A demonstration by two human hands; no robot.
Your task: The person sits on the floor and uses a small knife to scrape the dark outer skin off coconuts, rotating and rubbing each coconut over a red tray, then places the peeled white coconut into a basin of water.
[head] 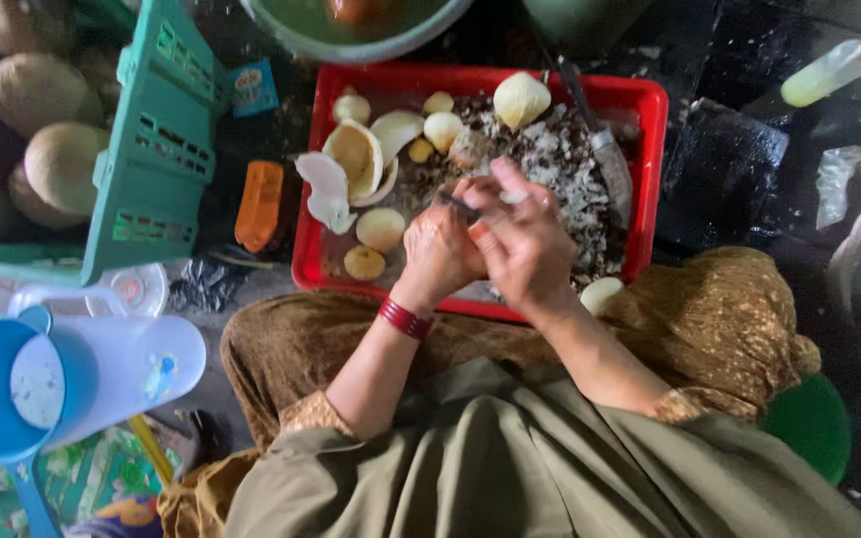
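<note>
Both my hands meet over the near half of a red plastic tray (650, 120). My left hand (437, 249) is closed around a piece of coconut that is mostly hidden under the fingers. My right hand (525, 239) grips a small dark-handled peeler or knife (458, 205), its blade against the piece. A red bangle (404, 319) circles my left wrist. The tray holds a heap of brown and white shavings (570, 169), several peeled coconut pieces (521, 99) and white shell-shaped halves (356, 154).
A large knife (605, 149) lies in the tray's right side. A green crate (156, 139) stands at left beside whole coconuts (37, 90). An orange object (259, 204), a white jug with blue lid (62, 374) and a green basin (351, 30) surround the tray.
</note>
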